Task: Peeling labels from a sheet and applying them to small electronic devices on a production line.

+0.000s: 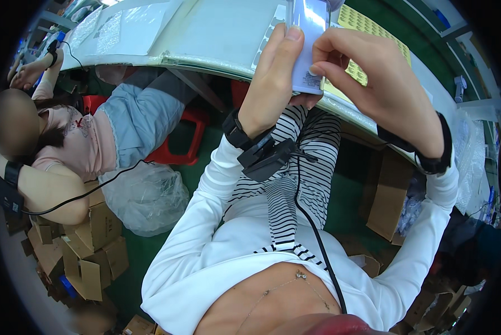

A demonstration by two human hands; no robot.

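Observation:
My left hand [271, 84] is wrapped round a glossy lavender box [310, 33], thumb lying along its front face. The box is held upright above the table's near edge, and small print shows on its lower part. My right hand [367, 72] is at the box's right side, fingers curled, with the thumb tip at the lower right of its face. Whatever is between those fingertips, if anything, is too small to make out. Beside and behind the right hand lies a yellow sheet [367, 29] with rows of small round stickers, partly hidden by that hand.
The white table [217, 33] runs across the top, with clear plastic bags [116, 30] at its left. A seated co-worker [77, 128] is on my left. Cardboard boxes [97, 229] and a clear plastic bag [147, 198] lie on the floor. A black cable [312, 218] hangs from my left wrist.

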